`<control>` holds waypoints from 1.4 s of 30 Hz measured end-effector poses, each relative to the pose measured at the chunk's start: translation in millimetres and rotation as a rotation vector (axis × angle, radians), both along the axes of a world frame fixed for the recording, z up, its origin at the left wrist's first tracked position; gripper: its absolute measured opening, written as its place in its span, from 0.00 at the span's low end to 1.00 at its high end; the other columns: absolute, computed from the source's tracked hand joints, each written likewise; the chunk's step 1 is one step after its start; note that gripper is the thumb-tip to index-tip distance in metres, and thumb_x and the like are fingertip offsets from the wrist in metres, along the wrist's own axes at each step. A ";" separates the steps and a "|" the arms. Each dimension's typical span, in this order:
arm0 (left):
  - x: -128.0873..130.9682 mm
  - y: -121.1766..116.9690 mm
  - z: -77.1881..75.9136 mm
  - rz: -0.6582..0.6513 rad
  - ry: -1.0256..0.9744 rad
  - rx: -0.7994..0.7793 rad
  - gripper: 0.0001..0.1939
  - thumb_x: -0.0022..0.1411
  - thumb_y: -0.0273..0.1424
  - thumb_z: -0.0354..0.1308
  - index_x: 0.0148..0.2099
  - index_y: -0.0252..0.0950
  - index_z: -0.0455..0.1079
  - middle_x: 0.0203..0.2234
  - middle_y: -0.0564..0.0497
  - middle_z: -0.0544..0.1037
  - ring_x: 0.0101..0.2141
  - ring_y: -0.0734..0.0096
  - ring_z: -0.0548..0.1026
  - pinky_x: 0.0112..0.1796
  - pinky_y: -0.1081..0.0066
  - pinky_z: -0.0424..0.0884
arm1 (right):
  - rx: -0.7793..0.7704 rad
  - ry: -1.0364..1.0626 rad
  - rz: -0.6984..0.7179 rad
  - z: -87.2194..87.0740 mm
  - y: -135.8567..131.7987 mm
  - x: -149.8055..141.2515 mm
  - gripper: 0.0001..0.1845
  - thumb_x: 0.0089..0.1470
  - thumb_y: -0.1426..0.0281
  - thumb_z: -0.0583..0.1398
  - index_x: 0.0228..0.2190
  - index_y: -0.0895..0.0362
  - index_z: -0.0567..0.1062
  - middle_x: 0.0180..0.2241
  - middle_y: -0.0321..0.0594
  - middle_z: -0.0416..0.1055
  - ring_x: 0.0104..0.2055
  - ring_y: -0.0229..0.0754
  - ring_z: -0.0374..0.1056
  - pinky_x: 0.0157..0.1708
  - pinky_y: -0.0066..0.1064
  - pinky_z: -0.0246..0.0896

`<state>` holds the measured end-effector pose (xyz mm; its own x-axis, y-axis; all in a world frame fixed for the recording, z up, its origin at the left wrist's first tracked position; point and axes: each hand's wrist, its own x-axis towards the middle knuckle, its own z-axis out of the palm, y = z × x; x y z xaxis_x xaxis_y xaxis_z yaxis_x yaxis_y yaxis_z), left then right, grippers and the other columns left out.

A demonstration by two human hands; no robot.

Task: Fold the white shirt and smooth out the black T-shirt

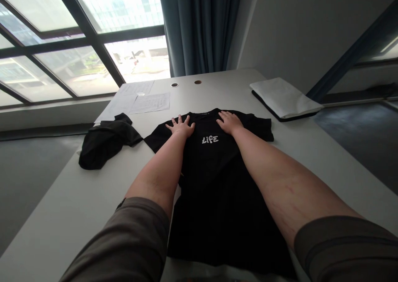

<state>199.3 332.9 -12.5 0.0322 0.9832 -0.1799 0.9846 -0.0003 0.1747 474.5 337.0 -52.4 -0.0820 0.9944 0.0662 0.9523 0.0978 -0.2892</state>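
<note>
A black T-shirt (214, 178) with white "LIFE" lettering lies spread flat on the white table (62, 215), collar at the far end. My left hand (180, 126) rests palm down on the shirt's upper left chest, fingers spread apart. My right hand (229, 121) lies flat on the upper right chest near the collar, fingers stretched out. Neither hand grips anything. Both forearms reach out over the shirt's body.
A crumpled black garment (104, 143) lies at the table's left edge. Paper sheets (141, 102) sit at the far left. A folded white cloth on a dark pad (284, 97) is at the far right. Two round cable holes, a window and a curtain lie beyond.
</note>
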 end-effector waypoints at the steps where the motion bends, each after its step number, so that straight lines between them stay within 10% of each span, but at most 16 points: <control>1: -4.3 0.2 0.5 -0.017 -0.001 -0.010 0.41 0.66 0.62 0.38 0.77 0.60 0.45 0.78 0.57 0.39 0.74 0.34 0.35 0.63 0.23 0.39 | -0.018 -0.013 -0.013 0.0 -0.3 0.6 0.40 0.68 0.47 0.45 0.72 0.53 0.58 0.75 0.44 0.49 0.76 0.58 0.44 0.73 0.55 0.37; 9: -67.5 -18.5 -8.7 0.094 0.017 0.075 0.39 0.70 0.58 0.39 0.78 0.54 0.48 0.78 0.50 0.41 0.74 0.36 0.40 0.65 0.28 0.43 | -0.103 -0.119 -0.129 -0.5 4.0 -3.8 0.42 0.68 0.46 0.40 0.74 0.52 0.51 0.77 0.41 0.39 0.77 0.56 0.37 0.73 0.56 0.31; 15: -136.7 -72.9 -18.0 0.037 0.032 0.156 0.36 0.74 0.48 0.42 0.77 0.40 0.52 0.76 0.44 0.48 0.74 0.50 0.48 0.70 0.50 0.48 | -0.067 -0.101 -0.183 -2.7 1.1 -3.9 0.42 0.68 0.46 0.41 0.74 0.55 0.53 0.76 0.46 0.42 0.77 0.58 0.38 0.73 0.58 0.33; 24: -183.0 -143.9 -24.7 0.054 0.040 0.197 0.33 0.75 0.45 0.43 0.77 0.39 0.54 0.75 0.43 0.51 0.73 0.49 0.51 0.69 0.45 0.49 | 0.063 -0.001 -0.098 14.0 -18.0 7.2 0.33 0.69 0.53 0.48 0.67 0.54 0.68 0.75 0.48 0.48 0.76 0.61 0.41 0.70 0.62 0.42; 35: -169.0 -152.6 -15.3 -0.018 -0.116 0.459 0.28 0.72 0.41 0.53 0.69 0.37 0.68 0.71 0.38 0.62 0.71 0.38 0.53 0.67 0.41 0.53 | 0.448 0.185 -0.095 2.4 -259.4 85.8 0.20 0.63 0.61 0.54 0.47 0.54 0.81 0.48 0.50 0.77 0.52 0.55 0.72 0.58 0.48 0.65; 42: -101.7 -239.2 19.2 -0.847 -0.264 0.396 0.27 0.71 0.35 0.55 0.70 0.49 0.65 0.63 0.48 0.72 0.63 0.55 0.66 0.63 0.53 0.60 | 0.213 -0.007 -0.089 22.9 -318.8 20.2 0.19 0.65 0.61 0.56 0.52 0.53 0.77 0.37 0.42 0.79 0.41 0.49 0.73 0.45 0.40 0.62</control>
